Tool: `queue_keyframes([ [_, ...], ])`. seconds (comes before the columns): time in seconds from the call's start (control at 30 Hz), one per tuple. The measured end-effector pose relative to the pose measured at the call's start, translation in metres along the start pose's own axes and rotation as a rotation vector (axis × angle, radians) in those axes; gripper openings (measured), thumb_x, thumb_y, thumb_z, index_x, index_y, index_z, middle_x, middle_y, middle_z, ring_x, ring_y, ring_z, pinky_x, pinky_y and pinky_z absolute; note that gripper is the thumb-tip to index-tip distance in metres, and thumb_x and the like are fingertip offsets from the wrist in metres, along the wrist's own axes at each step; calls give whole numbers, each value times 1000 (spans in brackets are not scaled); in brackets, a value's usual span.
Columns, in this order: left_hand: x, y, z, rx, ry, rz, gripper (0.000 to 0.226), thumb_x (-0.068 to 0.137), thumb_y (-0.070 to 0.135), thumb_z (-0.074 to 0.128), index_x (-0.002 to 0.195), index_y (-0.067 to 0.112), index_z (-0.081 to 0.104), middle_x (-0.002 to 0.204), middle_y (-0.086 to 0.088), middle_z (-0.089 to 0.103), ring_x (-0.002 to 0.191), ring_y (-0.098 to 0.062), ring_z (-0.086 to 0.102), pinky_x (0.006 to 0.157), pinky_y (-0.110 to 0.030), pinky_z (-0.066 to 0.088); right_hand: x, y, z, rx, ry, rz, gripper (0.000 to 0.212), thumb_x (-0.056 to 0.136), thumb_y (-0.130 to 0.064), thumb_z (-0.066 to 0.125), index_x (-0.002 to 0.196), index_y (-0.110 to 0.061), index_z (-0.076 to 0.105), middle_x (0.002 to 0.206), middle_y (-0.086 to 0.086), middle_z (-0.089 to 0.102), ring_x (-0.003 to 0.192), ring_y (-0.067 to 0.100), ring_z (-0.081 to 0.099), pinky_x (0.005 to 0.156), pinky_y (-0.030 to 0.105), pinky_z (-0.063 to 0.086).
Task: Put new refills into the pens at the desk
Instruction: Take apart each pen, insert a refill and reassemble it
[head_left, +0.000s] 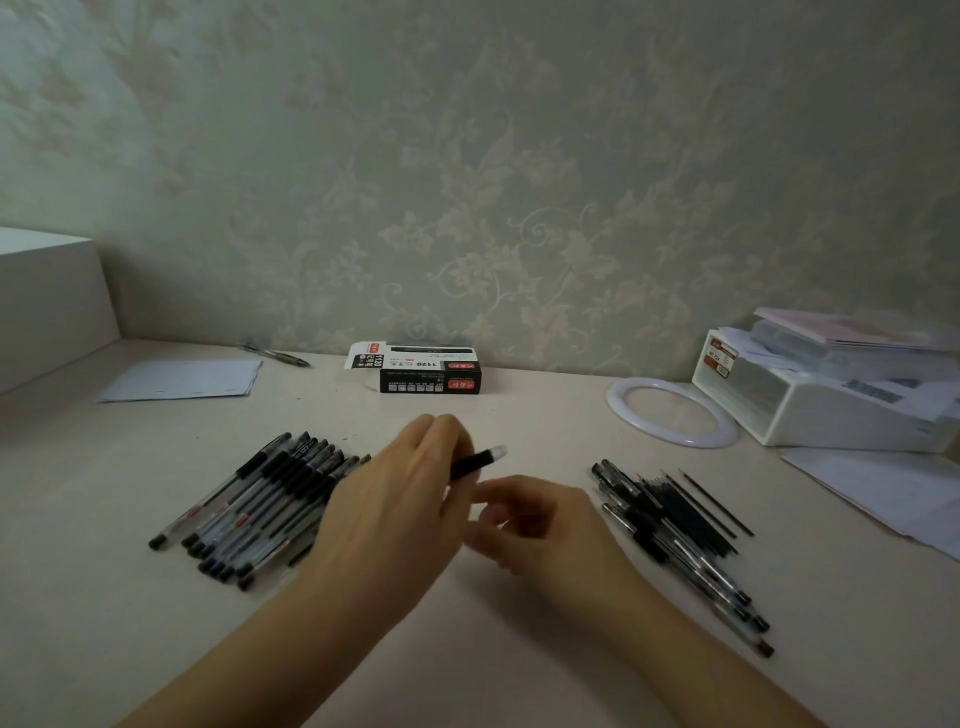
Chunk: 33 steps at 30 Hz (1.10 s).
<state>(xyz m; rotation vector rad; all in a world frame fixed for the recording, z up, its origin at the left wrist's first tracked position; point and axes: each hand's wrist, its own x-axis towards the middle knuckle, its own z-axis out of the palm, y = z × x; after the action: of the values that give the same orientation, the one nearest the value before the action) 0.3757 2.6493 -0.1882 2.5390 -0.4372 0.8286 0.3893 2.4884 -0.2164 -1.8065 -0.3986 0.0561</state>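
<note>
left hand (400, 499) grips a slim black-gripped pen (478, 461) with clear tip.

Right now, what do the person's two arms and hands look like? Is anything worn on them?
Both forearms are bare as far as the picture's lower edge: no sleeves show. The left hand and the right hand have no gloves, and no ring, watch or bracelet can be seen. The fingernails look short and unpainted, though slightly blurred.
</note>
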Motion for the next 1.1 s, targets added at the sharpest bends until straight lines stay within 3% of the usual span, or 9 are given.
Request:
queue_keyframes([
  [0.07, -5, 6, 5, -71, -15, 42, 9, 89, 42, 46, 91, 33, 46, 86, 15, 50, 63, -5, 50, 51, -23, 43, -1, -2, 6, 12, -74, -37, 8, 74, -25, 72, 75, -33, 73, 65, -8, 65, 56, 6, 55, 56, 16, 45],
  [0.17, -8, 6, 13, -125, -47, 71, 16, 89, 51, 40, 91, 36, 43, 87, 15, 48, 63, -4, 50, 51, -21, 43, 0, 0, 6, -10, -49, -29, 26, 84, -12, 60, 69, -30, 70, 57, -7, 62, 55, 6, 55, 56, 15, 44],
  [0.3, -9, -13, 25, -215, -131, -6, 21, 91, 56, 36, 93, 36, 41, 82, 16, 54, 69, -3, 50, 60, -24, 43, 7, 3, -6, 105, 247, 36, 17, 100, -13, 50, 90, -7, 61, 64, 1, 67, 56, 14, 57, 53, 22, 48],
  [0.43, -11, -25, 32, -166, -288, -29, 17, 97, 48, 35, 93, 36, 47, 64, 12, 52, 59, -4, 49, 54, -25, 36, 10, 5, -24, 222, 501, 77, 23, 103, -22, 45, 89, -6, 56, 63, 3, 67, 53, 10, 53, 54, 25, 46],
  [0.57, -12, -26, 34, -158, -313, -37, 19, 97, 49, 34, 95, 36, 48, 66, 12, 54, 60, -4, 49, 51, -24, 35, 12, 8, -23, 418, 481, 139, 25, 104, -21, 44, 84, -9, 55, 61, 4, 64, 50, 11, 50, 51, 24, 44],
  [1.1, -12, -26, 35, -214, -298, 10, 17, 97, 49, 36, 94, 36, 48, 72, 12, 56, 68, -7, 50, 58, -26, 40, 12, 7, -18, 479, 427, 144, 24, 104, -19, 44, 86, -6, 55, 61, 6, 64, 50, 10, 51, 49, 21, 44],
])
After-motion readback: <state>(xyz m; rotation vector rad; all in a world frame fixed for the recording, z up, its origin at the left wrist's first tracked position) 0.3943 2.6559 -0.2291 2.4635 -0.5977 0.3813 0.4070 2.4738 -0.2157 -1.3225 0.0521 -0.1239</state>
